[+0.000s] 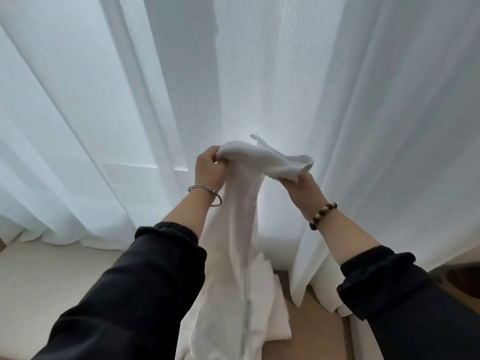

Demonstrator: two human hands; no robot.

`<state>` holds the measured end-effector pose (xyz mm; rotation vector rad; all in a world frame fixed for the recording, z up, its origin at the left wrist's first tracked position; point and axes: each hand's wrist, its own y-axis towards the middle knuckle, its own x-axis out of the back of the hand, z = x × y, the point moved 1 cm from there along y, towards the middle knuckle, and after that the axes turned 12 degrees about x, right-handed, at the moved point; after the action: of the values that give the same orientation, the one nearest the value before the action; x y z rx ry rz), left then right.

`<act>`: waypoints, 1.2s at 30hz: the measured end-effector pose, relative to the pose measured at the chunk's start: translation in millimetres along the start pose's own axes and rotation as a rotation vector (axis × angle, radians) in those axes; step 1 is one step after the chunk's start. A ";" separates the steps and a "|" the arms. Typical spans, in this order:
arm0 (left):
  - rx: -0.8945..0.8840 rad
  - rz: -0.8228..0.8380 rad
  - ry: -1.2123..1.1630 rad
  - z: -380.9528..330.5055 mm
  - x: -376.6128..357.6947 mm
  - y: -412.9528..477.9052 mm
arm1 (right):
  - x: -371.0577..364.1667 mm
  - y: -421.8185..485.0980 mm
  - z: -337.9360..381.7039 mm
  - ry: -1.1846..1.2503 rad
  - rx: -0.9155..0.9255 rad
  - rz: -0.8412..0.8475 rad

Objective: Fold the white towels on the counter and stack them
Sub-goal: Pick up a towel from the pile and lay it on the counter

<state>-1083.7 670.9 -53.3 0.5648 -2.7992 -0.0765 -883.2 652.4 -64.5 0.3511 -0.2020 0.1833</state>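
Observation:
A long white towel point(241, 222) hangs in the air in front of me, its top edge bunched between both hands. My left hand point(209, 167) grips one end of that edge with curled fingers. My right hand point(298, 187) holds the other end from below, and the cloth drapes over its fingers so they are mostly hidden. The towel's lower part falls down between my arms to the bottom of the view. Under it lies more white towel cloth point(275, 315) on the wooden counter point(317, 331).
Sheer white curtains point(104, 113) fill the whole background and reach down to the counter. A pale cream surface point(39, 281) lies at lower left. Black sleeves cover both forearms; a metal bangle is on the left wrist, a bead bracelet on the right.

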 end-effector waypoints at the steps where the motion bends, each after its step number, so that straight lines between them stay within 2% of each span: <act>1: 0.009 0.004 -0.002 4.5 0.1 -2.1 | -3.0 -2.5 -5.7 -0.029 -0.030 -0.019; 4: 0.096 0.057 0.076 41.0 2.2 -15.0 | -14.0 -14.3 -32.9 -0.150 -0.165 -0.087; 9: 0.403 0.138 0.264 144.8 9.9 -50.0 | -46.2 -50.5 -88.9 -0.027 -0.366 -0.083; 13: 0.597 0.109 0.249 212.7 10.9 -72.8 | -73.9 -74.4 -135.5 -0.149 -0.530 -0.144; 15: 0.655 0.069 0.308 246.7 14.9 -88.1 | -82.6 -82.5 -154.3 -0.277 -0.559 -0.230; 17: 0.752 0.082 0.401 283.8 20.0 -107.0 | -86.5 -87.9 -170.4 -0.362 -0.582 -0.425; 19: 0.934 0.101 0.479 321.6 22.8 -127.0 | -90.1 -91.6 -186.2 -0.379 -0.569 -0.599; 20: 1.022 0.093 0.492 337.1 23.5 -136.7 | -93.2 -93.1 -195.9 -0.396 -0.539 -0.586; 22: 1.123 0.086 0.473 363.5 20.7 -154.7 | -101.6 -100.5 -214.1 -0.487 -0.450 -0.398; 24: 1.138 0.099 0.406 384.6 15.0 -167.1 | -113.9 -115.4 -226.9 -0.601 -0.320 -0.178; 26: 1.094 0.080 0.416 400.6 11.8 -173.5 | -131.5 -130.6 -234.4 -0.694 -0.108 0.017; 28: 1.010 0.016 0.569 409.8 12.7 -174.0 | -151.7 -139.8 -245.2 -0.724 0.024 0.215; 31: 0.795 -0.012 0.612 410.7 15.1 -177.8 | -181.3 -144.8 -269.9 -0.717 -0.089 0.468; 34: 0.536 -0.007 0.441 398.6 15.3 -180.6 | -203.9 -150.2 -297.8 -0.856 -0.199 0.690; 36: 0.511 0.030 0.262 383.6 18.3 -175.2 | -209.1 -155.6 -313.4 -0.949 -0.264 0.746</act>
<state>-1144.3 500.7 -434.8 0.5900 -2.5587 0.6845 -1000.2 591.2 -450.2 0.0583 -1.2894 0.7139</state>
